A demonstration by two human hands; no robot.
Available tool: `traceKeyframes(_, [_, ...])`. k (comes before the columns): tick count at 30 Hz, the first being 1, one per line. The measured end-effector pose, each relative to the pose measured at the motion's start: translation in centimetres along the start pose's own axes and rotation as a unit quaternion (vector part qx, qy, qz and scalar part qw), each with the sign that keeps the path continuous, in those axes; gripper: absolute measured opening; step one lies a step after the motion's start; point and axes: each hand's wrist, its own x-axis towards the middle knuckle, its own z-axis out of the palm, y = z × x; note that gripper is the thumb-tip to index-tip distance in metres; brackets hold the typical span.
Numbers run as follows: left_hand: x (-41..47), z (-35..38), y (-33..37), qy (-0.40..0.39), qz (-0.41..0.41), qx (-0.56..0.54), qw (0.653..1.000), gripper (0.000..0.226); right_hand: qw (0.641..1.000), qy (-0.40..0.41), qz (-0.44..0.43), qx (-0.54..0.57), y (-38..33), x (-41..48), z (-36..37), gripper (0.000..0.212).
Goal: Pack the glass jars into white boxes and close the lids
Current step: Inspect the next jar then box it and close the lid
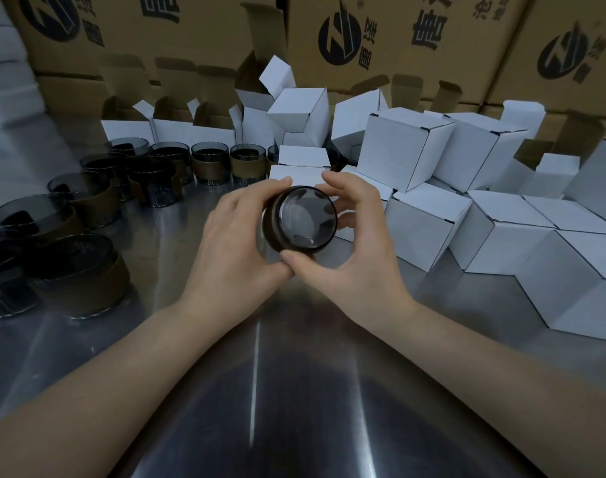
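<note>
L grip (236, 236), R grip (346, 260) curled round jar (303, 219); forearms converge.

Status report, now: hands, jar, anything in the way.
Left hand and right hand both grip one glass jar, tilted on its side. Not boxed yet. White boxes piled right, more jars left; nothing blocking.

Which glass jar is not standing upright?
The dark glass jar with a brown sleeve, held tipped between the left hand and right hand, round end toward the camera; the other jars stand upright at left.
</note>
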Motion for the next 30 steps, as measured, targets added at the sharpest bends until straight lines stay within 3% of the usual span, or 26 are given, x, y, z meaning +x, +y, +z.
traceKeyframes(8, [-0.06, 0.14, -0.23, 0.002, 0.014, -0.043, 0.999, 0.09, 0.996, 0.018, -0.066, -0.048, -0.1, 0.06, -0.17, 0.073])
traceKeyframes(20, [-0.04, 0.27, -0.3, -0.004, 0.008, -0.063, 0.998, 0.081, 0.993, 0.013, -0.09, -0.072, -0.86, 0.1, -0.29, 0.067])
traceKeyframes(30, [-0.14, 0.06, 0.07, -0.004, 0.039, -0.026, 0.999, 0.069, 0.997, -0.009, 0.056, 0.061, -0.45, 0.3, -0.37, 0.074])
